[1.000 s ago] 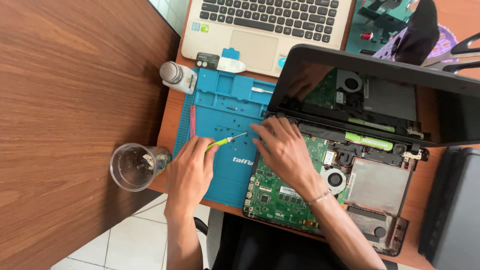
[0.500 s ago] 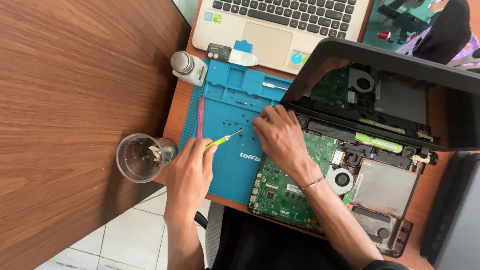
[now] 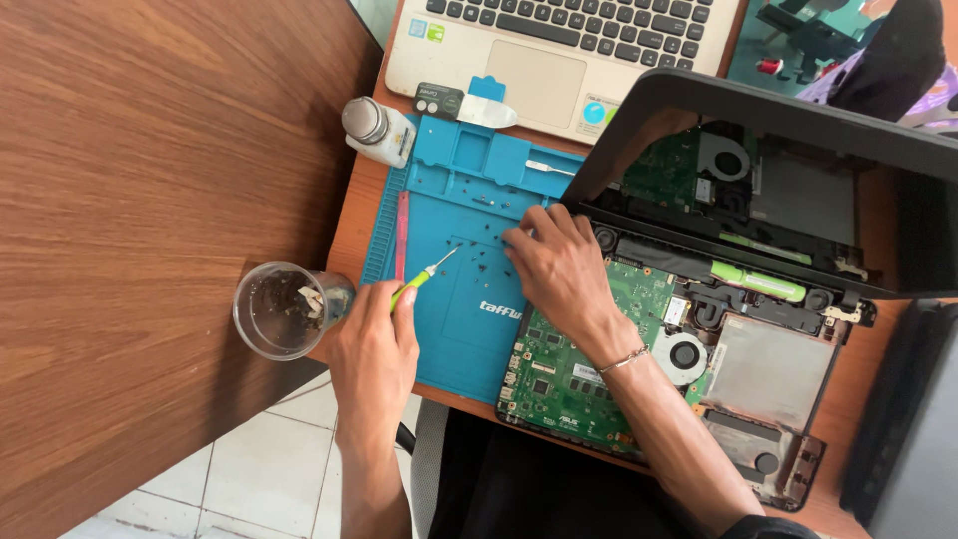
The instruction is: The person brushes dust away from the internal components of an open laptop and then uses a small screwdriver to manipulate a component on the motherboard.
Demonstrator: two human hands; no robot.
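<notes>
A slim screwdriver [image 3: 424, 276] with a yellow-green handle and thin metal tip is gripped in the left hand [image 3: 374, 344] over the blue mat [image 3: 449, 319]. Small dark screws [image 3: 477, 262] are touched by the right hand [image 3: 559, 269], fingers loosely spread, beside the opened laptop [image 3: 718, 359]

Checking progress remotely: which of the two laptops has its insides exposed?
The black laptop at right, under the right hand: green circuit board and fans show. The silver laptop at top shows an intact keyboard.

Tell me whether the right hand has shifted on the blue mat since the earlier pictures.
No. The right hand rests at the same spot on the blue mat, fingertips among the small screws, beside the opened laptop; only the camera view shifted.
</notes>
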